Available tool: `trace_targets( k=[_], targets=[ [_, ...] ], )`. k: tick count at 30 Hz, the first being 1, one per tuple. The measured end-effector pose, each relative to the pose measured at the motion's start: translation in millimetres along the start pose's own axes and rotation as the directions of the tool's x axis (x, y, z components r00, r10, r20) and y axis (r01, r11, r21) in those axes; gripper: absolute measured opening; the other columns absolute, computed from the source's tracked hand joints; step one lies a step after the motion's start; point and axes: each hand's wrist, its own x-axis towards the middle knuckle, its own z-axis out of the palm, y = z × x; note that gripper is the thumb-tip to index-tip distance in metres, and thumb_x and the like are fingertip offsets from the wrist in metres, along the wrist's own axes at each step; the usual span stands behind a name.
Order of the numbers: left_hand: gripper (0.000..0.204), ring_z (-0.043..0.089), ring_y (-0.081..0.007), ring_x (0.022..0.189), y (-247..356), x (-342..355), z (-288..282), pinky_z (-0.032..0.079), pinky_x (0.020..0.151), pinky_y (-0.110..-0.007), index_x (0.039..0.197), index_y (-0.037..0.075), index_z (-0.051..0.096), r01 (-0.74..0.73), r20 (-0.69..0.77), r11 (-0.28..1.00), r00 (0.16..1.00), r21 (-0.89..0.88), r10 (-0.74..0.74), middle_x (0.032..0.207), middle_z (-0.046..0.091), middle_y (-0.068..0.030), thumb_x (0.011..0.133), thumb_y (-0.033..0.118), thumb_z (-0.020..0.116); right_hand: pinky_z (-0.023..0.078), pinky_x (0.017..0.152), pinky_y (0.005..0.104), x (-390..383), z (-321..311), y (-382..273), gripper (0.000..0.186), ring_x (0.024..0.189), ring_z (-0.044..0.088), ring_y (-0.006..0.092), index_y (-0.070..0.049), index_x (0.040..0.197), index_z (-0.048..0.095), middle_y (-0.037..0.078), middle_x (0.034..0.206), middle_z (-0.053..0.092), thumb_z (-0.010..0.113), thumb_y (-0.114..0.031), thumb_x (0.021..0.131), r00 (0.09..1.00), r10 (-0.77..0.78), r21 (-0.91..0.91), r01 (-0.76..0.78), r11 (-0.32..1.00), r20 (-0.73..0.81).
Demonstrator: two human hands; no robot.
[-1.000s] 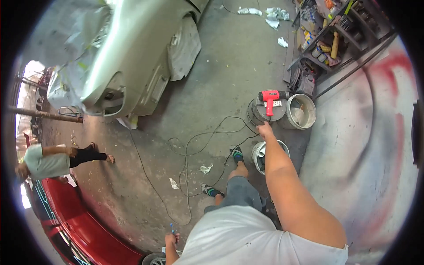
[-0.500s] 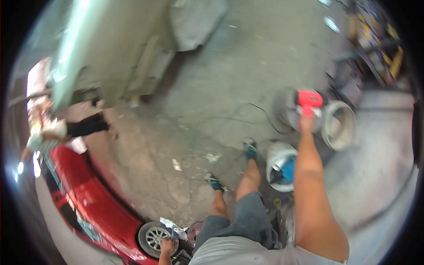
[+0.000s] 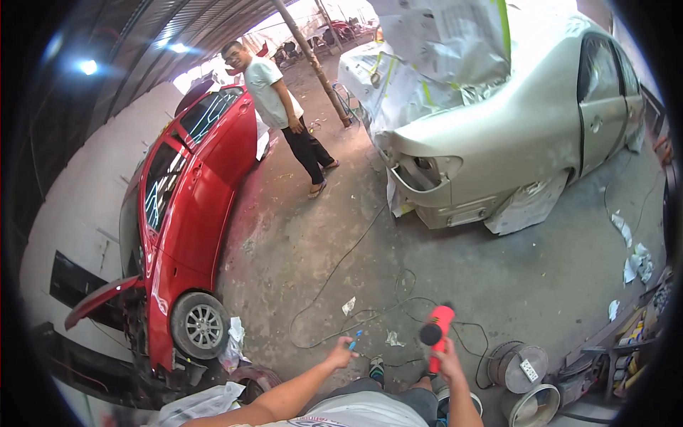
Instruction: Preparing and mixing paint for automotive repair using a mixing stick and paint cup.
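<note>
In the head view, one red-and-black plastic heat gun (image 3: 440, 327) is gripped by the right hand (image 3: 448, 361), its fingers closed round the handle; one small blue object (image 3: 353, 345) is pinched by the left hand (image 3: 341, 353). Two cars, one glossy red (image 3: 203, 206) and one pale silver-green (image 3: 509, 142), are seen. Since one second ago, the heat gun has been lifted from the round grey drum (image 3: 506, 367). Of two pale round buckets (image 3: 553, 400), one is partly hidden by the right forearm (image 3: 462, 407); the blue object's kind cannot be made out.

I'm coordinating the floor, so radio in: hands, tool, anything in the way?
Right hand gripping red heat gun. Left hand holding small blue item. Cord looped across floor ahead.
</note>
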Motion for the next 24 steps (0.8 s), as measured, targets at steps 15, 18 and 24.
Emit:
trace_targets(
  k=[15, 18, 24],
  targets=[
    [0.02, 0.047, -0.0053, 0.058, 18.2, -66.8, -84.4, 0.034, 0.046, -0.021, 0.09, 0.015, 0.056, -0.165, 0.189, 0.679, 0.89, -0.716, 0.416, 0.069, 0.052, 0.0054, 0.079, 0.023, 0.07, 0.046, 0.083, 0.0298, -21.3, 285.1, -14.5, 0.055, 0.095, 0.058, 0.0153, -0.003, 0.129, 0.039, 0.009, 0.108, 0.059, 0.064, -0.006, 0.081, 0.86, -0.058, -0.396, 0.292, 0.87, 0.507],
    [0.019, 0.05, -0.0059, 0.057, 2.6, -57.7, -113.2, 0.034, 0.046, -0.02, 0.089, 0.014, 0.055, -0.088, 0.22, 0.6, 0.88, -0.795, 0.421, 0.067, 0.052, 0.0042, 0.079, 0.02, 0.07, 0.047, 0.081, 0.029, -29.5, 312.5, -8.8, 0.068, 0.092, 0.058, 0.0154, -0.007, 0.137, 0.029, 0.012, 0.106, 0.06, 0.068, -0.018, 0.082, 0.887, 0.105, -0.662, 0.252, 0.706, 0.449],
    [0.034, 0.052, -0.0104, 0.058, -35.1, -54.8, -151.1, 0.037, 0.046, -0.02, 0.107, 0.013, 0.049, -0.063, 0.239, 0.493, 0.816, -0.868, 0.526, 0.07, 0.052, 0.0006, 0.08, 0.022, 0.069, 0.045, 0.085, 0.0322, -32.1, 344.4, -4.6, 0.074, 0.098, 0.056, 0.0173, -0.007, 0.138, 0.026, 0.015, 0.11, 0.059, 0.07, -0.023, 0.081, 0.798, 0.245, -0.762, 0.361, 0.537, 0.551]
  ],
)
